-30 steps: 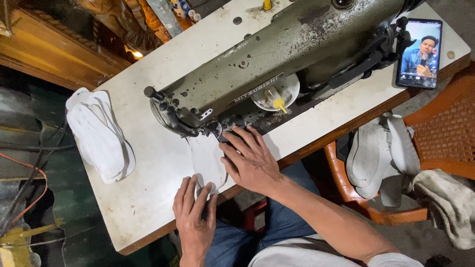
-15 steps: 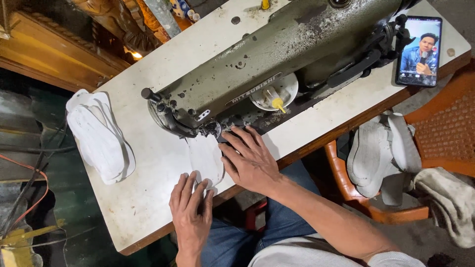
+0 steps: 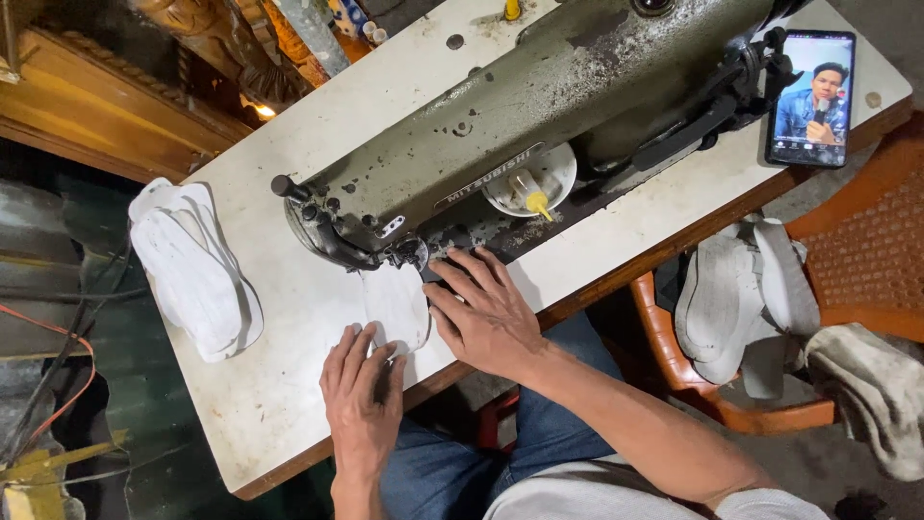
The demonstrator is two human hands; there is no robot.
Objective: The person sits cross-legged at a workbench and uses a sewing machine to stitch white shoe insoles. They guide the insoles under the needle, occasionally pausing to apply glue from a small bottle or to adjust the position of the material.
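A small white fabric piece lies flat on the white table under the needle end of a grey-green sewing machine. My left hand presses its near edge with spread fingers. My right hand lies flat beside it on the right, fingertips at the fabric's edge close to the presser foot. Neither hand grips anything.
A stack of white fabric pieces lies at the table's left edge. A phone with a lit screen rests at the far right corner. A small white dish with an oil bottle sits under the machine arm. An orange chair holds more white pieces.
Both hands and the fabric piece stay almost where they were; my left hand has crept slightly along the fabric toward the needle.
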